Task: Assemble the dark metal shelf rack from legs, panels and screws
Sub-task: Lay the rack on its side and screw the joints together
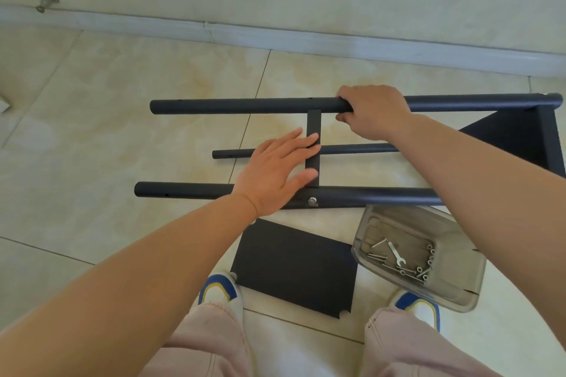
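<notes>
The dark rack lies on its side on the tiled floor. My right hand (372, 110) grips the far upper leg (245, 105). My left hand (275, 171) is held flat with straight fingers against the edge-on middle panel (313, 122) that spans the far leg and the near leg (183, 190). A silver screw (311, 201) sits in the near leg under that panel. A third leg (352, 149) lies lower between them. An end panel (520, 135) closes the rack at the right. A loose dark panel (294, 266) lies flat by my feet.
A clear plastic tub (453, 285) at the right holds several screws, nuts and a small wrench (395, 253). My two shoes (219, 288) stand beside the loose panel. The wall and its baseboard (275, 37) run just beyond the rack.
</notes>
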